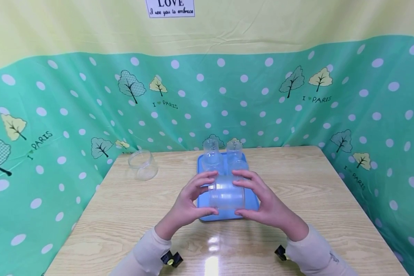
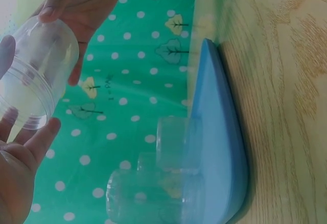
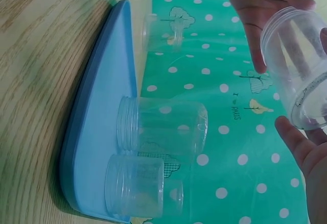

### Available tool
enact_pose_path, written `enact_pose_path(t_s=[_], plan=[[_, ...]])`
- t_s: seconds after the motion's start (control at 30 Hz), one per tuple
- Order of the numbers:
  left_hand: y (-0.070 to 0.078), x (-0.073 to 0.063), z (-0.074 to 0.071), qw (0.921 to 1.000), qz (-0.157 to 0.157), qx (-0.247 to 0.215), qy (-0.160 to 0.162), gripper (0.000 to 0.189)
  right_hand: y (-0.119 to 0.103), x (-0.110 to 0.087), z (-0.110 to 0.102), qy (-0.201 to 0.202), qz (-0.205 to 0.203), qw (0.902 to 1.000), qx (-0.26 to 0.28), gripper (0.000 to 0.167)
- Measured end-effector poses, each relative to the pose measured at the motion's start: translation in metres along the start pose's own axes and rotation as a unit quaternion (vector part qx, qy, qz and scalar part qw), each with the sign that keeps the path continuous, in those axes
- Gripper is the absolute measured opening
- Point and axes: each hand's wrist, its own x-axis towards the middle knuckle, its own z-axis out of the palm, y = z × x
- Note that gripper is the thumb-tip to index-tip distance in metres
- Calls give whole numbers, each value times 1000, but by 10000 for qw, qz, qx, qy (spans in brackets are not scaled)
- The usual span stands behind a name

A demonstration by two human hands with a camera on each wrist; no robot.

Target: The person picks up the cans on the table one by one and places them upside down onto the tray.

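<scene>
Gripping a clear jar (image 1: 227,191) between them, the left hand (image 1: 188,197) and the right hand (image 1: 267,197) met near the centre of the head view, slightly below the middle. The jar lay on its side, its threaded rim toward the left hand and its base toward the right hand. Each hand grasped one end, with fingers along the upper edge and the thumb along the lower edge, so the middle of the jar sat bare between the two grips. Both wrist views showed the jar raised apart from the blue tray (image 1: 203,200), which rested on the wooden table (image 1: 124,230). Other clear jars (image 3: 171,124) stood on the tray, seen in the lower middle of the right wrist view with threaded ends down. A wide clear container (image 1: 144,166) sat on the table, left of centre in the head view.
</scene>
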Motion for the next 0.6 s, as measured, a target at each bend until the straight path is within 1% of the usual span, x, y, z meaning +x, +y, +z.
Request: enact_pose_path(t_s=[0.2,0.6], plan=[[-1,0,-1,10000,61,50,-30,91,0,1,1,67,-62,10000,30,73],[-2,0,-2,9999,38,90,-65,92,-1,1,0,95,-71,9999,10,71]])
